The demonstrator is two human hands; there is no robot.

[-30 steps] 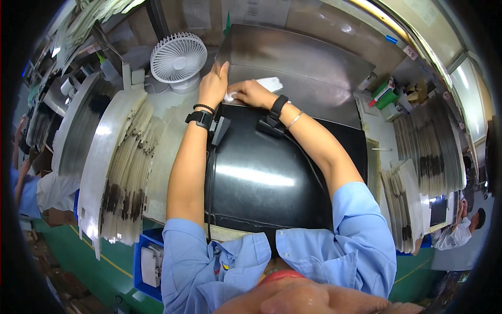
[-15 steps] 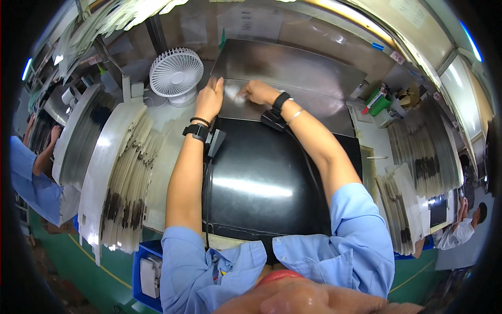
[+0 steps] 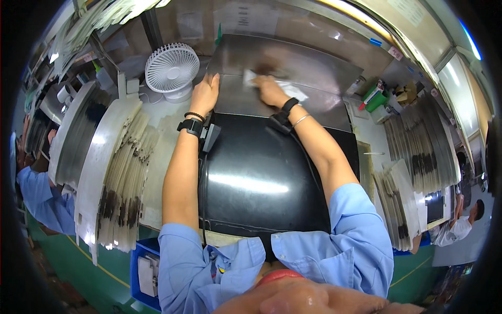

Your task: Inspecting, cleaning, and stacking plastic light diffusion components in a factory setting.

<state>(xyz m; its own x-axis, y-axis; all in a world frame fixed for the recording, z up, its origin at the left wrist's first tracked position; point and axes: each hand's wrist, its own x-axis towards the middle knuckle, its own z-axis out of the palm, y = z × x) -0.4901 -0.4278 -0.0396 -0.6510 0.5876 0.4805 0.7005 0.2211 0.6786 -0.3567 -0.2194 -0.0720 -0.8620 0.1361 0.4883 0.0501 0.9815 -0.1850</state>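
Observation:
A shiny grey metal sheet [image 3: 319, 102], with a line running across it, lies at the far end of a black surface [image 3: 246, 157]. My right hand [image 3: 272, 91] presses a crumpled white wipe [image 3: 296, 93] against the sheet. Bits of the wipe stick out on both sides of the fingers, which are curled over it. At the sheet's left edge, my left hand [image 3: 206, 91] is closed round the border, with part of its fingers hidden. Both wrists wear black straps with small dark devices.
A white fan [image 3: 172, 70] stands left of the sheet. Stacks of thin plates [image 3: 123, 172] line the left side, with more stacked plates [image 3: 418, 146] at right. A green container [image 3: 377, 99] stands at the back right. Blue bins [image 3: 144, 275] sit low. Other people work at both sides.
My right hand has slid to the right over the sheet with the wipe, which now shows more spread out. My left hand stays at the left edge.

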